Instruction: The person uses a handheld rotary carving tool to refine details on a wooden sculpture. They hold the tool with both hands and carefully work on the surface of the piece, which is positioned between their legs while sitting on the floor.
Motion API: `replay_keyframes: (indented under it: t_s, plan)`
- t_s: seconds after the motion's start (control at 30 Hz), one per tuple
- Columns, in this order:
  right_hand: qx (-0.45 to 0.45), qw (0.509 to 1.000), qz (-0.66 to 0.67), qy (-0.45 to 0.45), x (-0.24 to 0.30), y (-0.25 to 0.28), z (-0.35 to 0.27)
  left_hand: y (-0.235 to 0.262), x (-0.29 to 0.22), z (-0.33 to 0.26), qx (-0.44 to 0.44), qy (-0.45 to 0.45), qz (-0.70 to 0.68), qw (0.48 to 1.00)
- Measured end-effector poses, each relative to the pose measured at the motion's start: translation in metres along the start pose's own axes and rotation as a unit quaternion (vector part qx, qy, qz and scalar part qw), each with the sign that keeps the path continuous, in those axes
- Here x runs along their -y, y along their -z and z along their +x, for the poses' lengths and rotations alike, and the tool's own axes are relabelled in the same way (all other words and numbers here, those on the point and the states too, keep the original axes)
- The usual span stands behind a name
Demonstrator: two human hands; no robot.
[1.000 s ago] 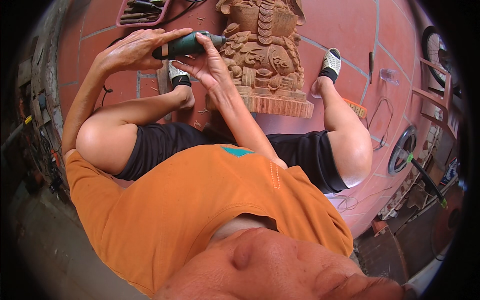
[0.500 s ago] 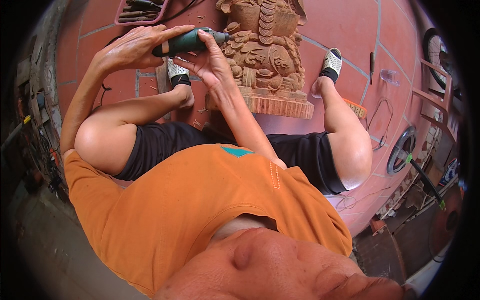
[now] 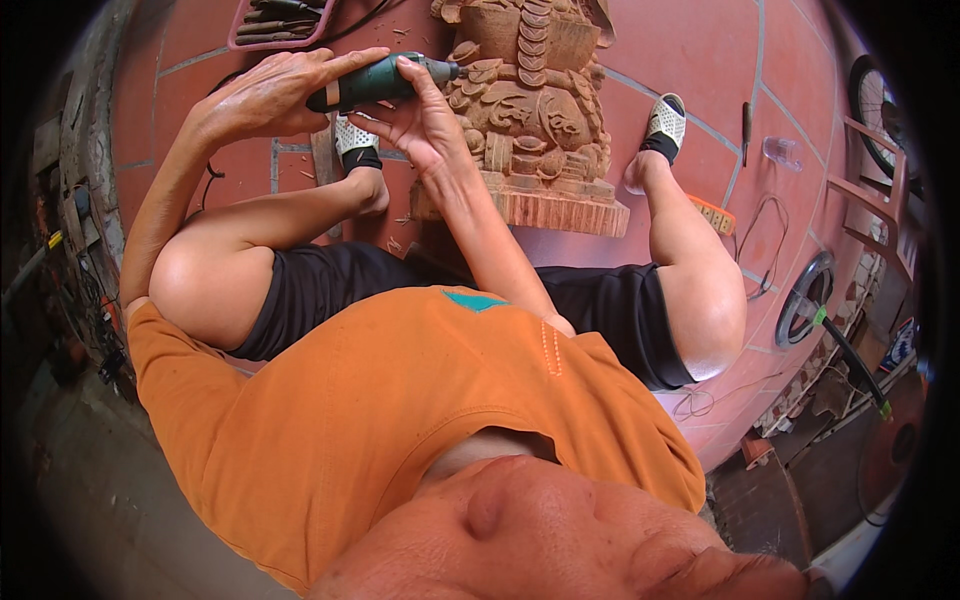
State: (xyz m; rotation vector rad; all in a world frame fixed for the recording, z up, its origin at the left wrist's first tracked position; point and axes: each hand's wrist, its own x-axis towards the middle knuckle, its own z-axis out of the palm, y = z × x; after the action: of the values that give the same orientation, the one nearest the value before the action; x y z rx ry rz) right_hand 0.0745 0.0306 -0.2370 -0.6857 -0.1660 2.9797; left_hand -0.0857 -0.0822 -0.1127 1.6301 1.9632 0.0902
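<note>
A green and black rotary power tool (image 3: 375, 83) is held level in front of me, its narrow nose pointing right at the carving. My left hand (image 3: 285, 95) grips its rear body, with the index finger stretched along the top. From below, my right hand (image 3: 425, 120) closes thumb and fingers around the front part. Just right of the nose stands a brown carved wooden figure (image 3: 540, 110) with coin-like discs and a ridged base, between my feet. Whether a bit touches the wood cannot be made out.
A pink tray (image 3: 240, 42) of carving tools lies at the upper left. On the red tiles to the right are a dark slim tool (image 3: 746, 133), a clear plastic cup (image 3: 782, 153) and an orange power strip (image 3: 713, 215). A red chair (image 3: 870, 200) stands farther right.
</note>
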Motion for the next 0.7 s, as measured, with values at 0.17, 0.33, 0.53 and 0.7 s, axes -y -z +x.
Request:
replay_keyframes:
  t_s: [0.17, 0.33, 0.53, 0.7]
  plan:
    - [-0.004, 1.0, 0.002, -0.005, -0.0029, -0.0013, -0.0009, 0.0011, 0.0013, -0.0017, -0.001, -0.008, -0.004, 1.0]
    - [-0.011, 1.0, 0.002, -0.003, -0.0044, -0.0034, -0.0024, -0.0005, 0.002, -0.0031, 0.001, 0.001, -0.015, 1.0]
    - [-0.009, 1.0, -0.011, 0.009, -0.002, -0.0026, 0.0004, 0.0045, -0.004, -0.0025, -0.008, -0.011, -0.007, 1.0]
    - [-0.021, 1.0, -0.009, 0.017, -0.0004, -0.0044, -0.0015, 0.0009, -0.0009, -0.0006, -0.005, -0.01, -0.012, 1.0]
